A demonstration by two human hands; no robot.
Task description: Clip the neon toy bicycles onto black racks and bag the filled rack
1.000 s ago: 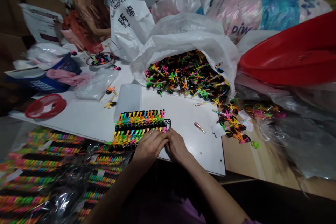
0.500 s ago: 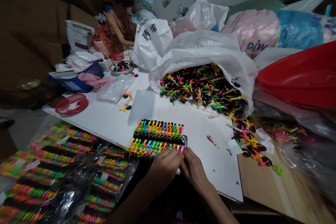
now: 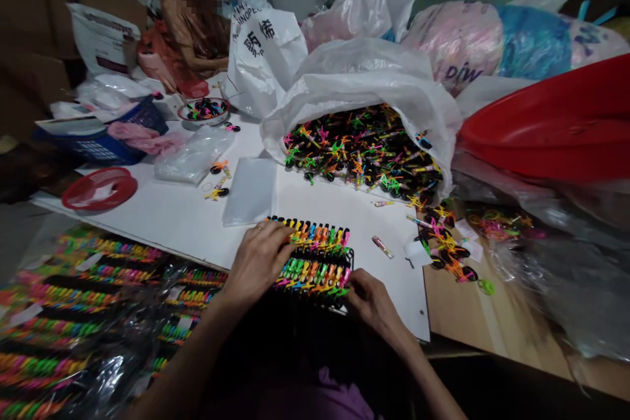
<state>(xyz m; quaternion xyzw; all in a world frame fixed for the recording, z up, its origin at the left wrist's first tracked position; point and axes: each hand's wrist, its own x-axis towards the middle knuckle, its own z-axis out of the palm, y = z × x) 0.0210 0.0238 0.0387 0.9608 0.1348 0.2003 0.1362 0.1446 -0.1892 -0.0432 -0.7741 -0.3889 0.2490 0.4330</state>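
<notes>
A black rack [image 3: 319, 256] packed with two rows of small bright plastic toys lies at the near edge of the white table. My left hand [image 3: 258, 259] is curled around its left end, with the fingertips over the toys. At the right near corner, my right hand [image 3: 371, 302] has its fingers bent closed against the rack; its fingertips are partly hidden. Behind the rack is a stack of clear plastic bags [image 3: 251, 191]. Further back, an open white sack [image 3: 354, 85] lies on its side, full of toys with black wheels and coloured frames.
Filled racks in clear plastic [image 3: 83, 302] are piled at the lower left. A red basket [image 3: 100, 188] and a blue basket [image 3: 98, 144] stand on the left. Loose toys [image 3: 447, 246] spill at the right, near a red tub [image 3: 546, 134]. A person [image 3: 197, 33] sits at the back left.
My hands have moved apart: the left from the rack's near right part to its left end, the right to its right near corner. The view has shifted too.
</notes>
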